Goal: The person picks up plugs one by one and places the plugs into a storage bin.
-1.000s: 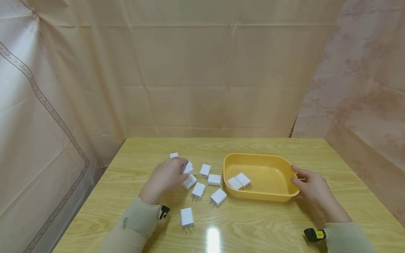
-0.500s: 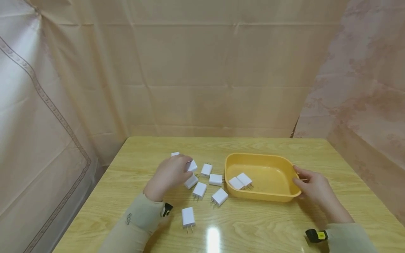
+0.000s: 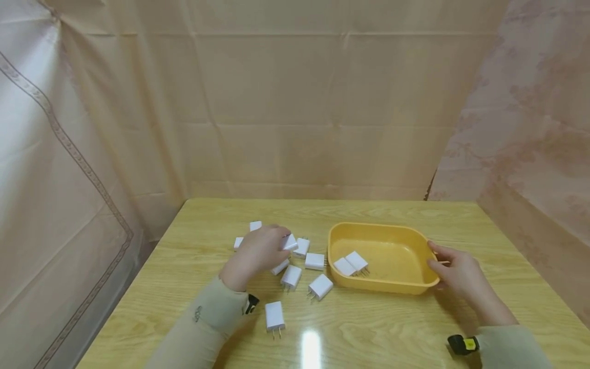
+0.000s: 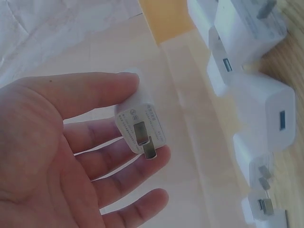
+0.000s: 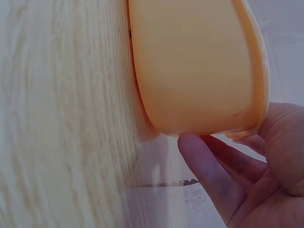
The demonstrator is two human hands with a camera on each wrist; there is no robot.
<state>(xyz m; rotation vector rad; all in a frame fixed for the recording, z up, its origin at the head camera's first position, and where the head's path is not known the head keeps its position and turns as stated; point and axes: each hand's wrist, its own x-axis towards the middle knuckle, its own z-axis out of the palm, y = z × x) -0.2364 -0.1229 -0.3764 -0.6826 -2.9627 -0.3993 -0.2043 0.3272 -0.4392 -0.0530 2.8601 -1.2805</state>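
My left hand (image 3: 255, 254) pinches a white USB charger (image 3: 290, 243) between thumb and fingers, over the scattered chargers left of the yellow plastic basin (image 3: 387, 287). In the left wrist view the held charger (image 4: 137, 118) shows its two metal prongs and printed face toward the camera. At the basin's right end, my right hand (image 3: 463, 274) grips the wall near the rim. The right wrist view has a fingertip (image 5: 191, 142) of it against the basin's outer side. Two white chargers (image 3: 344, 266) lie side by side in the basin's left part.
Several more white chargers lie on the wooden table (image 3: 369, 333), between my left hand and the basin. One charger (image 3: 275, 315) is nearer the front, and another (image 3: 255, 225) is behind the left hand. Cloth curtains (image 3: 295, 102) hang around the table.
My left hand has moved right toward the basin with the charger in its fingers, uncovering another charger behind it at the left. The right hand and the basin stay in place.
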